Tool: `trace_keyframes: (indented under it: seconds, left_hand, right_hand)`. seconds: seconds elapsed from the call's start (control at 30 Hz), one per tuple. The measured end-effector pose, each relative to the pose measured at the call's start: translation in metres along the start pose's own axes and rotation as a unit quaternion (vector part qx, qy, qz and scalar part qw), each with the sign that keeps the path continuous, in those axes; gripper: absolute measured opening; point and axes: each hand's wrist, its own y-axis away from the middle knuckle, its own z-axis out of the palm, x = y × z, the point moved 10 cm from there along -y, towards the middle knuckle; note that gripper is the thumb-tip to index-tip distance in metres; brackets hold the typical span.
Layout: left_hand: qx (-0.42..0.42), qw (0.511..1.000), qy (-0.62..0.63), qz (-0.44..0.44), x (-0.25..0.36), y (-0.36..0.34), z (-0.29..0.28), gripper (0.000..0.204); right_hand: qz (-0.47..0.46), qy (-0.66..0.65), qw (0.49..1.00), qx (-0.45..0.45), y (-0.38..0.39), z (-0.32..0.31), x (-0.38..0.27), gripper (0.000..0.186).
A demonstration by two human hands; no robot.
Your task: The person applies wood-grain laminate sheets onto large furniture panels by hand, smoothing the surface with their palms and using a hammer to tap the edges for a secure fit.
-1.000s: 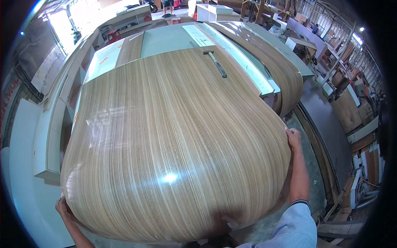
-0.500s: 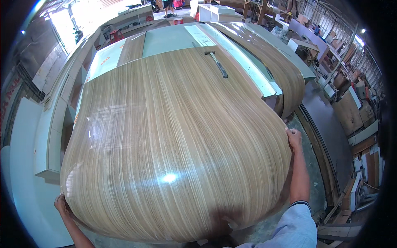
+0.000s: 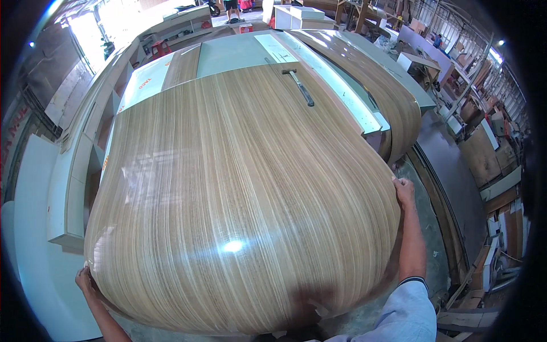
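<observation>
Sheet (image 3: 228,188): it is large and glossy, with brown wood grain; it fills the middle of the frame, and its near end bends down toward the bottom of the frame.
Left hand (image 3: 84,279): at the lower left of the frame; its fingers are curled narrowly and hold the left edge of the sheet. The fingertips under the edge are hidden, so I cannot tell their position.
Right hand (image 3: 405,191): at the right of the frame; its fingers are bent close together and hold the right edge of the sheet.
Sleeve (image 3: 401,310): pale blue-grey with a dark band, at the lower right.
Hammer (image 3: 298,88): it lies on the sheet in the upper middle, well apart from the 2 hands; the head points to the upper left.
White strip (image 3: 336,85): it runs slantwise at the upper right, beside the sheet.
Other sheet (image 3: 401,108): at the upper right, also brown, with its end bent downward.
White cabinet (image 3: 67,208): at the left of the frame.
Red stool (image 3: 160,48): at the upper left.
</observation>
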Motion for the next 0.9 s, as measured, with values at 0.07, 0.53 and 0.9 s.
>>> trace_keyframes:
  seconds: [0.07, 0.53, 0.9]
  left_hand:
    - [-0.010, 1.000, 0.004, 0.001, -0.003, 0.002, 0.012, 0.019]
    - [0.005, 0.999, -0.039, -0.002, 0.000, 0.016, 0.038, 0.016]
    - [0.001, 0.994, -0.099, 0.035, -0.028, 0.002, 0.045, 0.020]
  right_hand:
    - [0.009, 0.001, 1.000, 0.004, 0.002, -0.004, -0.001, 0.037]
    - [0.006, 0.027, 0.999, 0.016, 0.001, 0.001, 0.002, 0.038]
    - [0.012, 0.004, 1.000, -0.021, -0.004, 0.043, 0.029, 0.037]
